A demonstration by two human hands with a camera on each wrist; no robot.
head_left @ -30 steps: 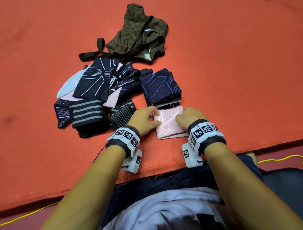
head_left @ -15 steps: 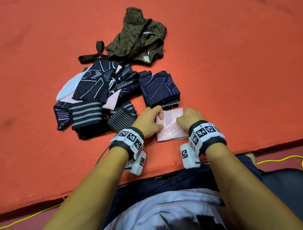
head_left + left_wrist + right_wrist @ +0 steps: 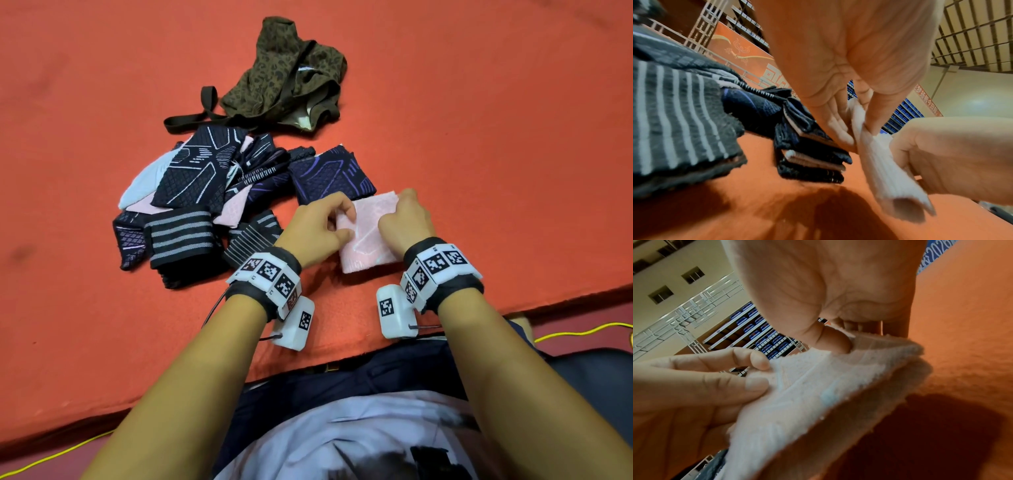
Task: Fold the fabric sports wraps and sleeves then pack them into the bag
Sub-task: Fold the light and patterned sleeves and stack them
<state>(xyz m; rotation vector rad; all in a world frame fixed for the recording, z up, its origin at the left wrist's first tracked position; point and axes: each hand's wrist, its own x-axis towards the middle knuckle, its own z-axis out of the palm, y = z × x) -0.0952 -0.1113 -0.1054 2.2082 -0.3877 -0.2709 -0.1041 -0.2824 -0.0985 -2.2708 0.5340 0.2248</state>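
- The pink sleeve (image 3: 368, 236), folded, is lifted a little off the orange mat (image 3: 479, 137), just in front of the folded stack (image 3: 334, 176) of dark wraps.
- Your left hand (image 3: 317, 229) pinches its left edge between thumb and fingers.
- Your right hand (image 3: 406, 222) pinches its right edge.
- The unfolded pile (image 3: 191, 205) lies to the left; the camouflage bag (image 3: 284, 75) lies further away.

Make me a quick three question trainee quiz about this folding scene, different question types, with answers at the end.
1. True or false: the pink sleeve is lifted off the orange mat.
2. Which holds the sleeve? A) left hand only B) right hand only C) both
3. Fill in: the camouflage bag lies ___ the pile of dark wraps, as the head view sees it.

Key: 1 true; 2 C; 3 beyond.
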